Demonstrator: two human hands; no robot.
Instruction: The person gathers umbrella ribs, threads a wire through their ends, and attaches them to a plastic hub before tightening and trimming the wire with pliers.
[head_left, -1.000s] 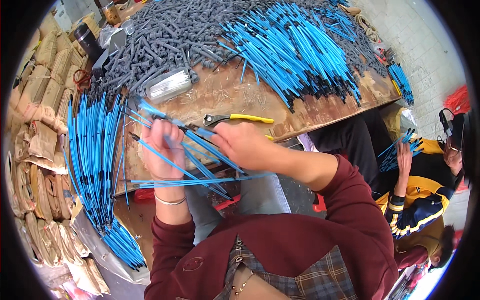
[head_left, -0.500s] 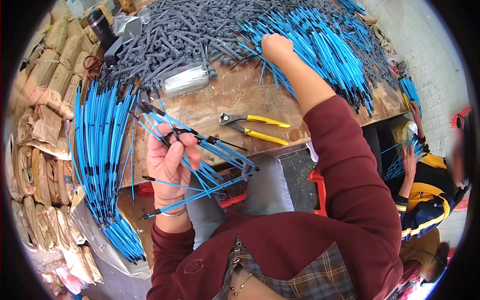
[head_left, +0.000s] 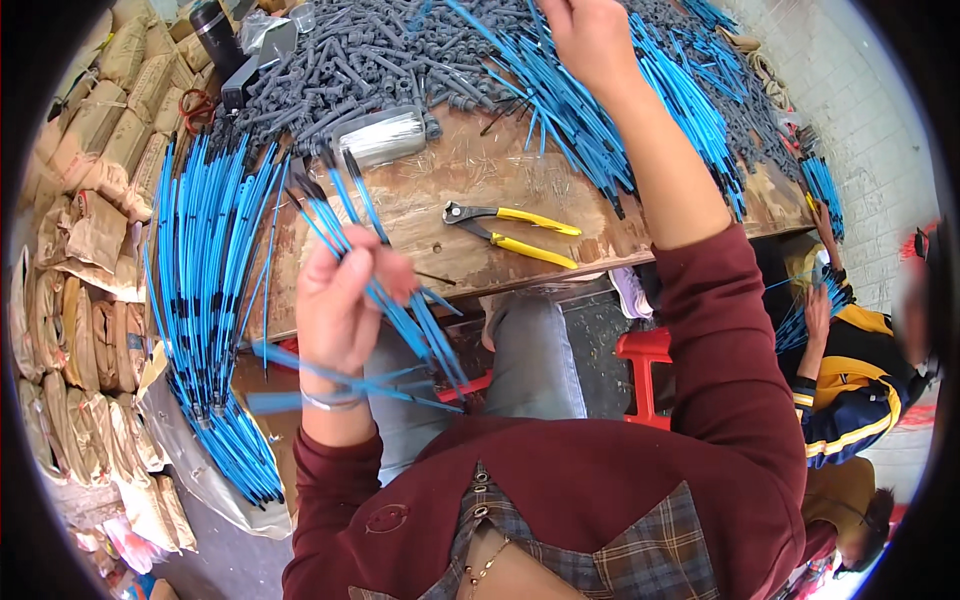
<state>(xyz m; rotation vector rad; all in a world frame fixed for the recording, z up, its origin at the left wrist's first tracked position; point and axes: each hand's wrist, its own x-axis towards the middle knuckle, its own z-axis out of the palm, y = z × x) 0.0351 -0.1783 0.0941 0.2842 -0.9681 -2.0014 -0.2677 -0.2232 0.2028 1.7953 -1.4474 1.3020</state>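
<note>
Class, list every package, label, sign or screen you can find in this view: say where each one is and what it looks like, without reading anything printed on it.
Brown paper packages: stacked along the left edge beside the wooden workbench, crumpled, tan.
Clear plastic packet: on the bench below the grey parts pile, oblong, shiny silvery.
Clear plastic bag: top left by a black cylinder, crumpled.
No signs or screens show.

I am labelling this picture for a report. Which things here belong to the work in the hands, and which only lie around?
In the work:
- left hand gripping a bunch of blue tubes
- right hand reaching into the blue tube pile
- grey connector pieces

Lying about:
- yellow-handled pliers
- dark flask
- paper sacks
- red stool
</note>
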